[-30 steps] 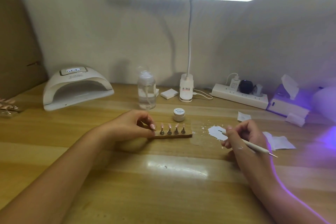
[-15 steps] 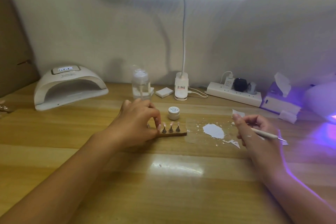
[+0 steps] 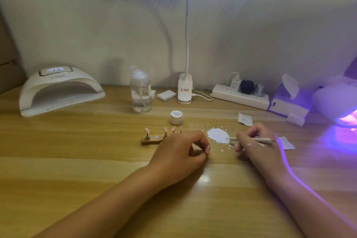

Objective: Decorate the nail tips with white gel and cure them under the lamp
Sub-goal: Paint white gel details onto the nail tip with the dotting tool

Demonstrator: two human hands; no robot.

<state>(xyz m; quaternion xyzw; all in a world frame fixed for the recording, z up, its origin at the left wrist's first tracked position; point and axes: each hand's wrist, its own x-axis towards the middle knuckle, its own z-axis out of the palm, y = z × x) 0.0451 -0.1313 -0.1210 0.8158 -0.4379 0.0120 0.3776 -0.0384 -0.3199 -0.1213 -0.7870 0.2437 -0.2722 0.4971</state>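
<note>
While my right hand (image 3: 257,148) pinches the dotting pen (image 3: 262,139), tip at the white gel patch (image 3: 217,135), my left hand (image 3: 179,152) is curled; I cannot tell if it holds anything. Just left, 4 nail tips (image 3: 165,130) stand on the holder (image 3: 150,142), 1 slot bare. Judgement: decorating unfinished; curing under the far-left lamp (image 3: 58,91) outstanding.

- "Painted", in dark script, stands on the white lid of the small gel jar (image 3: 176,115). A finer line beneath it is too small to read.
- "SUN", in grey capitals, stands on the top front of the white curing lamp (image 3: 58,87) at the left of the bench (image 3: 77,160). The characters after it are blurred.
- The lit display on that lamp's top shows pale digits, too blurred to read.
- The label on the desk lamp base (image 3: 185,91) carries dark and red print, illegible.
- The charger plug (image 3: 235,84) bears an orange-printed label, illegible.
</note>
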